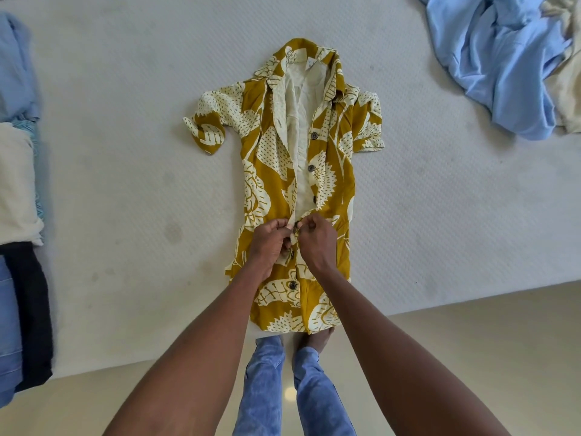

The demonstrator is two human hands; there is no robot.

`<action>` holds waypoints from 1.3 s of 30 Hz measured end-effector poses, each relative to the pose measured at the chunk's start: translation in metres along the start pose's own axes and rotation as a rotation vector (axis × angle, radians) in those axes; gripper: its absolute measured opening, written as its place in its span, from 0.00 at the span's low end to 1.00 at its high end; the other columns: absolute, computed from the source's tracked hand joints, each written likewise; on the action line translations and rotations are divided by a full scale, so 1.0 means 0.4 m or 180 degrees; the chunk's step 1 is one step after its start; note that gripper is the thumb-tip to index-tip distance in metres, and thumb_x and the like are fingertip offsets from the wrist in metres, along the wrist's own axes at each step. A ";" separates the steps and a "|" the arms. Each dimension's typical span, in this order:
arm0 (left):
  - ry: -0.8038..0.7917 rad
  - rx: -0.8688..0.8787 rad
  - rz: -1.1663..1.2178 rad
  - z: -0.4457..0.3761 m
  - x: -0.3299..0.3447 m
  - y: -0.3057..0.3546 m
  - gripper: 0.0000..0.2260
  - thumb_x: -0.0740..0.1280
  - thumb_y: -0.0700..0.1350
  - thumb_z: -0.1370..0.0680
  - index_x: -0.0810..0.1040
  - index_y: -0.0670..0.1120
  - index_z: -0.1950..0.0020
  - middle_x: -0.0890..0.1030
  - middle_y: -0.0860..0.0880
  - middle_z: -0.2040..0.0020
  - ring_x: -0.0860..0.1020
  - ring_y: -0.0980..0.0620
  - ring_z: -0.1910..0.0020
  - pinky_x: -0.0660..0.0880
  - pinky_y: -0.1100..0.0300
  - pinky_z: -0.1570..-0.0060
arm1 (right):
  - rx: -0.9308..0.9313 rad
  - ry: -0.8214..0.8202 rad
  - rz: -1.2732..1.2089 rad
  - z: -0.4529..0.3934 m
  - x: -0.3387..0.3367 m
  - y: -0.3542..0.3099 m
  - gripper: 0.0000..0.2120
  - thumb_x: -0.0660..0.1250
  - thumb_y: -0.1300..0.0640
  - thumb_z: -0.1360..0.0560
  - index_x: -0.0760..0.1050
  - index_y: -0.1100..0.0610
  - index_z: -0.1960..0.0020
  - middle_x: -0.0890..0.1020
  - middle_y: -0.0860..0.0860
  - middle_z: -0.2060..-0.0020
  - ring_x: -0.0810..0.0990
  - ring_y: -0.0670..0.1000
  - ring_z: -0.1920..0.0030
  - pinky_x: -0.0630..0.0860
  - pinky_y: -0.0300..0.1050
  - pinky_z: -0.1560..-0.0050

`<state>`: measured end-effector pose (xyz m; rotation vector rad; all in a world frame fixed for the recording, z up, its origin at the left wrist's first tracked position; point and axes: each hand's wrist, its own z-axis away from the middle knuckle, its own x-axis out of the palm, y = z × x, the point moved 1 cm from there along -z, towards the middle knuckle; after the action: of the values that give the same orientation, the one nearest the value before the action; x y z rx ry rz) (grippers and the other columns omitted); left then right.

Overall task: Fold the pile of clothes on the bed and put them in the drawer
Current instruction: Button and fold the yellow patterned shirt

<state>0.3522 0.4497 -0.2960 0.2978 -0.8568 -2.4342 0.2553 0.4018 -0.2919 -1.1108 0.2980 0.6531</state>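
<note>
We see the mustard-yellow, cream leaf-print short-sleeved shirt [292,184] lying flat on the white quilted bed [125,184], collar beyond our fingers. Left hand [270,243] and right hand [316,240] pinch its front edges together at a button.

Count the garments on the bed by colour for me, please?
Mustard and cream print: 1, the dress
Light blue: 2
Cream: 2
Black: 1
Denim blue: 1
Total: 7, bundled piles may hide more.
</note>
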 end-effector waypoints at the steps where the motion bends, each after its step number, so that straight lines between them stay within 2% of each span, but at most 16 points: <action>1: -0.0026 0.0000 0.0029 0.000 -0.001 0.002 0.03 0.68 0.40 0.21 0.82 0.44 0.52 0.77 0.48 0.70 0.72 0.54 0.74 0.69 0.60 0.72 | 0.0012 0.0022 0.0021 0.000 0.002 -0.003 0.07 0.62 0.63 0.21 0.77 0.61 0.55 0.78 0.50 0.64 0.72 0.45 0.66 0.67 0.38 0.67; 5: -0.0058 -0.0025 0.0094 -0.001 -0.005 0.000 0.02 0.69 0.40 0.22 0.82 0.43 0.51 0.78 0.47 0.70 0.73 0.55 0.75 0.70 0.60 0.73 | 0.0078 -0.0001 -0.0012 -0.004 0.005 -0.006 0.06 0.62 0.63 0.22 0.77 0.61 0.55 0.79 0.51 0.63 0.75 0.50 0.63 0.71 0.43 0.65; 9: -0.0189 -0.0089 0.0371 -0.008 -0.018 0.006 0.06 0.66 0.41 0.20 0.81 0.41 0.49 0.79 0.46 0.66 0.75 0.52 0.72 0.72 0.59 0.73 | 0.0133 -0.0102 -0.0198 -0.014 0.004 -0.003 0.05 0.65 0.64 0.25 0.79 0.60 0.56 0.81 0.52 0.62 0.79 0.53 0.60 0.76 0.49 0.60; 13: -0.0121 -0.0202 0.0311 -0.015 -0.015 0.018 0.03 0.69 0.37 0.23 0.82 0.40 0.51 0.81 0.43 0.65 0.76 0.53 0.74 0.73 0.61 0.75 | 0.0349 -0.0125 -0.0521 -0.016 -0.010 0.001 0.04 0.68 0.65 0.27 0.80 0.59 0.57 0.83 0.53 0.63 0.82 0.54 0.61 0.76 0.45 0.62; 15: -0.0033 -0.0199 0.0343 -0.013 -0.008 0.021 0.02 0.71 0.37 0.24 0.82 0.39 0.53 0.81 0.44 0.67 0.76 0.53 0.76 0.72 0.62 0.77 | 0.0431 -0.0117 -0.0691 -0.018 -0.016 0.002 0.03 0.69 0.65 0.27 0.81 0.60 0.58 0.84 0.54 0.64 0.83 0.53 0.63 0.78 0.47 0.61; 17: 0.0050 -0.0192 0.0364 -0.010 -0.002 0.020 0.03 0.73 0.37 0.26 0.82 0.40 0.54 0.81 0.46 0.69 0.75 0.54 0.76 0.71 0.63 0.78 | 0.0467 -0.0189 -0.0754 -0.018 -0.020 -0.004 0.05 0.68 0.62 0.26 0.82 0.60 0.59 0.84 0.55 0.66 0.81 0.50 0.66 0.78 0.47 0.62; 19: 0.0121 -0.0189 0.0327 -0.010 0.003 0.015 0.04 0.73 0.37 0.26 0.81 0.40 0.53 0.81 0.46 0.69 0.74 0.54 0.76 0.69 0.62 0.78 | 0.0488 -0.0255 -0.0714 -0.019 -0.021 -0.010 0.08 0.71 0.58 0.26 0.81 0.61 0.61 0.83 0.54 0.67 0.77 0.47 0.68 0.74 0.43 0.66; 21: 0.0170 -0.0149 0.0240 -0.009 0.005 0.010 0.05 0.74 0.38 0.26 0.81 0.40 0.53 0.81 0.46 0.69 0.75 0.53 0.76 0.69 0.62 0.77 | 0.0520 -0.0252 -0.0621 -0.021 -0.017 -0.014 0.08 0.73 0.57 0.28 0.80 0.61 0.63 0.81 0.52 0.69 0.74 0.44 0.71 0.70 0.38 0.71; 24: 0.0076 -0.0108 0.0176 -0.005 -0.001 0.012 0.06 0.75 0.40 0.26 0.82 0.41 0.52 0.82 0.46 0.68 0.76 0.54 0.75 0.71 0.62 0.76 | 0.0549 -0.0190 -0.0521 -0.029 -0.006 -0.019 0.07 0.71 0.62 0.27 0.79 0.57 0.64 0.79 0.48 0.69 0.73 0.45 0.69 0.68 0.39 0.69; 29: -0.0107 -0.0152 0.0145 -0.019 -0.013 0.022 0.02 0.71 0.39 0.23 0.81 0.41 0.52 0.81 0.47 0.68 0.76 0.55 0.76 0.74 0.61 0.76 | 0.0461 -0.0343 -0.0408 -0.028 -0.008 -0.014 0.06 0.68 0.63 0.24 0.80 0.54 0.58 0.83 0.51 0.63 0.83 0.55 0.59 0.78 0.48 0.58; 31: -0.0124 -0.0174 0.0130 -0.023 -0.011 0.020 0.01 0.70 0.38 0.23 0.81 0.42 0.52 0.81 0.48 0.68 0.76 0.55 0.75 0.74 0.62 0.75 | 0.0441 -0.0345 -0.0383 -0.026 -0.007 -0.009 0.08 0.66 0.65 0.24 0.79 0.54 0.57 0.82 0.51 0.62 0.82 0.56 0.58 0.78 0.50 0.58; 36: 0.0050 -0.0247 0.0282 -0.025 -0.002 0.013 0.03 0.69 0.38 0.22 0.81 0.40 0.51 0.79 0.48 0.69 0.73 0.56 0.76 0.74 0.62 0.75 | 0.0560 -0.0133 -0.0143 -0.010 0.015 -0.029 0.08 0.60 0.67 0.24 0.77 0.58 0.56 0.78 0.49 0.64 0.78 0.51 0.61 0.78 0.52 0.58; 39: 0.0166 -0.0378 0.0456 -0.029 0.001 0.020 0.02 0.68 0.37 0.22 0.80 0.40 0.51 0.77 0.48 0.69 0.71 0.57 0.78 0.73 0.62 0.77 | 0.0719 -0.0059 -0.0278 -0.007 0.021 -0.026 0.08 0.60 0.67 0.26 0.76 0.58 0.55 0.81 0.53 0.61 0.81 0.57 0.57 0.79 0.54 0.56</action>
<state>0.3597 0.4383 -0.3000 0.2461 -0.6838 -2.3225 0.2687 0.3992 -0.2901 -0.8961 0.2980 0.5376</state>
